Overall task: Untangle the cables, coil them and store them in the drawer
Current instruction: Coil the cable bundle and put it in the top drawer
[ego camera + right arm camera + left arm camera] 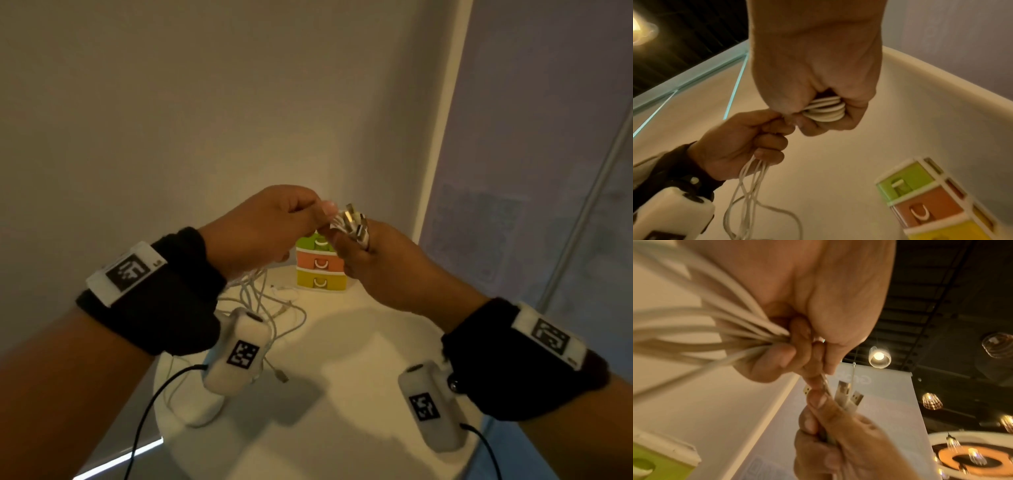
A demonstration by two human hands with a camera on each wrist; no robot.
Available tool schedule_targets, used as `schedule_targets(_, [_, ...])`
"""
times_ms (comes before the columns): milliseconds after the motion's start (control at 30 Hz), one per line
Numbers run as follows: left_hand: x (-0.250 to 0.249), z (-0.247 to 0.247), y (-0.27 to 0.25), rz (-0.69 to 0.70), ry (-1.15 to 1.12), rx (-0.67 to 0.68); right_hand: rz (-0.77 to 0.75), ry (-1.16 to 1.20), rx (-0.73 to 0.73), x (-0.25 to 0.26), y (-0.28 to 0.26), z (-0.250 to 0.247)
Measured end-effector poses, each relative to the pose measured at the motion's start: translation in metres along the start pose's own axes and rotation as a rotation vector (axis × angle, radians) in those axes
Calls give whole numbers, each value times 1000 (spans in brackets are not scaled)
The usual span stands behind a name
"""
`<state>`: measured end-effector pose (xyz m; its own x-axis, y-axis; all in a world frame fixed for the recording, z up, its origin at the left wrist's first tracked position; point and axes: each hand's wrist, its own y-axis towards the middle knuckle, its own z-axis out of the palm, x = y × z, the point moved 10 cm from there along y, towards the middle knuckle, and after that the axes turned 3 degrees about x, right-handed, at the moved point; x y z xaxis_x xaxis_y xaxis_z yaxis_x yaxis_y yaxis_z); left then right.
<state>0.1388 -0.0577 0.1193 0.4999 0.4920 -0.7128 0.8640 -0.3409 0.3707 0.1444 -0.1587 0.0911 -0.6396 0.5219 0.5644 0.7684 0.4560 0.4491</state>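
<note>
Several white cables hang from both raised hands down to the round white table. My left hand grips a bunch of the cable strands, which trail below its fist. My right hand holds a bundle of cable loops wound round its fingers, with several USB plugs sticking up out of its grip. The two hands touch above the small drawer unit, which has green, orange and yellow drawers, all closed.
The table stands in a corner, with a beige wall behind and a pale panel at the right. A loose plug end lies on the table near its left side. Black wrist-camera leads hang below both wrists.
</note>
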Motion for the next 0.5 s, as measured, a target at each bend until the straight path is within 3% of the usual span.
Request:
schedule_targets(100, [13, 7, 0, -102, -252, 28, 138, 208, -175, -24, 1, -12])
schedule_targets(200, [20, 12, -2, -95, -258, 26, 329, 597, -313, -48, 0, -16])
schedule_targets(300, [23, 26, -2, -92, -267, 33, 399, 899, -368, -54, 0, -10])
schedule_targets(500, [23, 32, 6, -79, -167, -167, 426, 1057, -438, -57, 6, -3])
